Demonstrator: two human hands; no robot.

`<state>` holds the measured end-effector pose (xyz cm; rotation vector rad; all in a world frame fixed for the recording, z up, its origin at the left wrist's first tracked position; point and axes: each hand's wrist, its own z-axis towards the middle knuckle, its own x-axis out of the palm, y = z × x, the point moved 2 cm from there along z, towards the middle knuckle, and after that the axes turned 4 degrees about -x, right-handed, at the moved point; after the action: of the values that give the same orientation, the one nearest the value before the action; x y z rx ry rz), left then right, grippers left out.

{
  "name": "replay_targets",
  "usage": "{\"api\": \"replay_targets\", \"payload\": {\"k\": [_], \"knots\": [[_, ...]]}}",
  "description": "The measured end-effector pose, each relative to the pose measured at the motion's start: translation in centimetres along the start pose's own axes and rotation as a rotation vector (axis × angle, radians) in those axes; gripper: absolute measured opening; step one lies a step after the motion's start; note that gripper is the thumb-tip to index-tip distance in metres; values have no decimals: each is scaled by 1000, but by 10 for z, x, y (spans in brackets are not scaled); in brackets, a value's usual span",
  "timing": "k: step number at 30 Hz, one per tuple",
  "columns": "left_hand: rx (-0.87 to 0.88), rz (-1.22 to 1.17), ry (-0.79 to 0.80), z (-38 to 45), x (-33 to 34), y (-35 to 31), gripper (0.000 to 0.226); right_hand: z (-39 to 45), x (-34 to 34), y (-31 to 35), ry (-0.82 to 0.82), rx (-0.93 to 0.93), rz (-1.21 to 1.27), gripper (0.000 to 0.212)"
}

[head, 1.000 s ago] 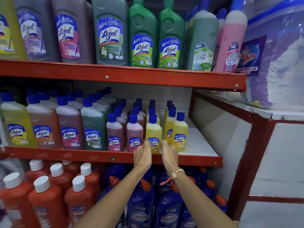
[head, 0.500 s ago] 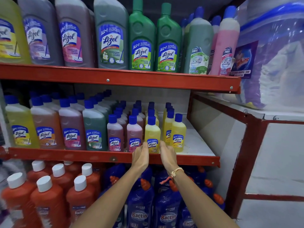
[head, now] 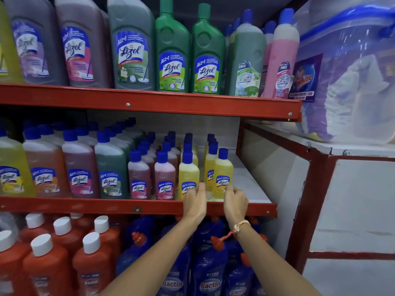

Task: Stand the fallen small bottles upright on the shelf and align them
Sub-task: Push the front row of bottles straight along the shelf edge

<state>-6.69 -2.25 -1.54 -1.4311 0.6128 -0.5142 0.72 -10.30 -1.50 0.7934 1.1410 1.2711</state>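
Note:
Small Lizol bottles with blue caps stand in rows on the middle shelf [head: 136, 207]. All the ones I can see are upright. My left hand [head: 194, 202] rests its fingers flat against the lower front of the front yellow bottle [head: 188, 173], hiding part of its label. My right hand [head: 235, 201] has its thumb and curled fingers at the base of the right yellow bottle [head: 223, 170], which stands slightly ahead of the yellow row behind it. Two small pink bottles [head: 164, 176] stand just left of the yellow ones.
Larger Lizol bottles [head: 111, 167] fill the shelf's left part. Bare white shelf board [head: 249, 184] lies right of the yellow bottles, up to a red post [head: 303, 189]. Big bottles [head: 172, 56] stand above. Orange bottles [head: 42, 263] and blue Bactin bottles [head: 209, 274] stand below.
Both hands moved apart and up from the shelf edge. The left hand now lies on the front yellow bottle and the right hand is at the right yellow bottle. The view came closer.

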Motion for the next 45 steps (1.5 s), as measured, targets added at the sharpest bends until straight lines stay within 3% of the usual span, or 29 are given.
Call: {"api": "replay_targets", "payload": {"k": [2,6,11,21,26,33,45], "knots": [[-32,19,37,1,12,-10,33,9,-10,-1,1,2,-8,39],[-94,8,7,13,26,-17,56,27,-16,-8,121,30,15,42],[-96,56,17,24,41,-12,46,33,-4,-16,165,60,38,43],[-64,47,-67,32,37,-8,54,37,1,-22,95,21,26,45],[-78,-16,21,56,47,18,71,39,5,-20,106,15,-21,45],[-63,21,-119,26,23,-4,52,31,11,-15,125,43,-15,47],[-57,85,-165,-1,8,0,52,4,5,-5,144,37,5,44]]}}
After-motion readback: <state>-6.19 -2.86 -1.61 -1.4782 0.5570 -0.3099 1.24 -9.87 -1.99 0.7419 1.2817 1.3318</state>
